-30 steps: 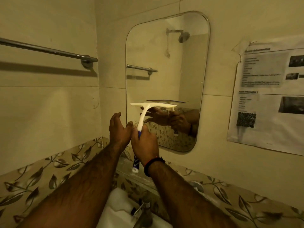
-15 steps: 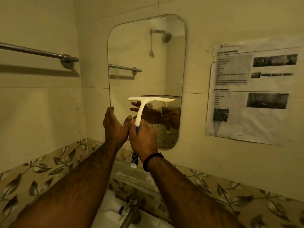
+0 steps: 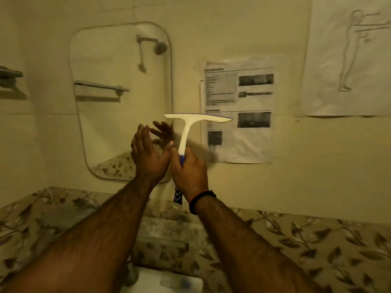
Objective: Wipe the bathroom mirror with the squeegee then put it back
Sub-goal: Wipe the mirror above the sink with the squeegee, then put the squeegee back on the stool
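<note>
Both hands are raised in front of the wall, but the squeegee (image 3: 191,132) no longer sits over the glass as it did a second ago: its white blade now hangs past the right edge of the mirror (image 3: 118,98), in front of the printed notice (image 3: 239,108) taped to the tile. The right hand (image 3: 189,168) is closed around the blue part of the handle, blade level and uppermost, with the handle's tail showing below the wrist. The left hand (image 3: 148,155) is open with fingers spread, empty, its thumb just beside the right hand's knuckles; whether they touch cannot be told. The view has also swung right, and a second sheet with a line drawing (image 3: 349,53) has come into sight; the frame is blurred by that motion.

Judging by this, the blade is off the glass and the wiping pass looks finished or interrupted. If it is finished, what remains is returning the squeegee, though its resting place is not visible here. The ledge (image 3: 165,227) below the mirror and the basin (image 3: 169,280) beneath it are the nearest surfaces.
</note>
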A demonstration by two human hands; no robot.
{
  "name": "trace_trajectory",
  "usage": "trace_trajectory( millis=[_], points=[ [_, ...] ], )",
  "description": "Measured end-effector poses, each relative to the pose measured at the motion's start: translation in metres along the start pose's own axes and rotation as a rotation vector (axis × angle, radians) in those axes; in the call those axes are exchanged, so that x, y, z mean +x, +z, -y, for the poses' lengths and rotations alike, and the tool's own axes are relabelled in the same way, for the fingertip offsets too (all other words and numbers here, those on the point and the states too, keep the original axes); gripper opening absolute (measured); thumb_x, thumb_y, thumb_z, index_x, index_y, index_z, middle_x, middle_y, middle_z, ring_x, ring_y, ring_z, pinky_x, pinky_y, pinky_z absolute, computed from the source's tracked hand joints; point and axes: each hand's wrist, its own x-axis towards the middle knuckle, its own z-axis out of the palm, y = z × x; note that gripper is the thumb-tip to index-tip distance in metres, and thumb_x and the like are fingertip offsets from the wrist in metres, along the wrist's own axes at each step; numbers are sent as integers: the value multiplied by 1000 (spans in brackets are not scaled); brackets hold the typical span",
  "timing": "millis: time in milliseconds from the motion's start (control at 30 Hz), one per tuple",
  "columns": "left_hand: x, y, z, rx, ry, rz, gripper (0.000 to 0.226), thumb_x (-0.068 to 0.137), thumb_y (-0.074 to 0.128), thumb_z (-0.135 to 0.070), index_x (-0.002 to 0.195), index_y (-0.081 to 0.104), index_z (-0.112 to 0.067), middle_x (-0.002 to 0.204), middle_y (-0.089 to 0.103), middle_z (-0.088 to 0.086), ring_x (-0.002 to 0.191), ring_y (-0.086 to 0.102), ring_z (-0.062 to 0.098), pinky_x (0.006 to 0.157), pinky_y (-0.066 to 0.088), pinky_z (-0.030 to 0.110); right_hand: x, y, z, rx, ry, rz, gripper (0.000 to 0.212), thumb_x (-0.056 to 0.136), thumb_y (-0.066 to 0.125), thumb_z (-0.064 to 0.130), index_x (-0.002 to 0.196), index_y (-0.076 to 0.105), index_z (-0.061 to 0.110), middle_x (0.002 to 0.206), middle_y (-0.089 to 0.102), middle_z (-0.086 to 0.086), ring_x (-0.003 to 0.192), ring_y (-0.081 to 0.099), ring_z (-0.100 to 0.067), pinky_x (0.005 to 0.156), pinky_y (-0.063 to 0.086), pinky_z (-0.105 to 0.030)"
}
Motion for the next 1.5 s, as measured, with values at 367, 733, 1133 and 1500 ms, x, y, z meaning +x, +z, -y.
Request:
trace_trajectory(
  millis=[367, 733, 1133, 1500],
  points=[
    [-94, 88, -130, -162, 130, 142, 89, 84, 47, -63, 154, 18, -16, 162, 19, 8, 147, 17, 31, 114, 21, 55, -26, -158, -61, -240, 83, -219, 24, 92, 43, 53, 80, 48, 33, 60, 52, 10, 54, 52, -6, 47, 36, -17],
    [-212, 115, -165, -238, 159, 217, 74, 85, 54, -52, 141, 42, -4, 140, 44, 15, 127, 42, 33, 103, 33, 40, -107, -230, -113, -284, 251, -247, 29, 87, 53, 56, 76, 51, 29, 59, 52, 9, 53, 54, -6, 50, 45, -20],
    [-374, 101, -62, -174, -63, 658, 61, 83, 69, -30, 136, 45, -9, 132, 46, 15, 121, 47, 29, 100, 46, 42, -315, -239, -213, -281, 676, 32, 18, 81, 54, 53, 76, 52, 36, 61, 57, 5, 55, 57, -9, 52, 51, -29],
    [-463, 110, -13, 79, -254, 961, 62, 83, 69, -26, 138, 46, -8, 139, 42, 16, 128, 42, 32, 104, 39, 43, -431, -231, -289, -312, 1071, 317, 16, 86, 52, 41, 80, 55, 27, 67, 58, 5, 58, 57, -8, 53, 41, -23]
  ],
)
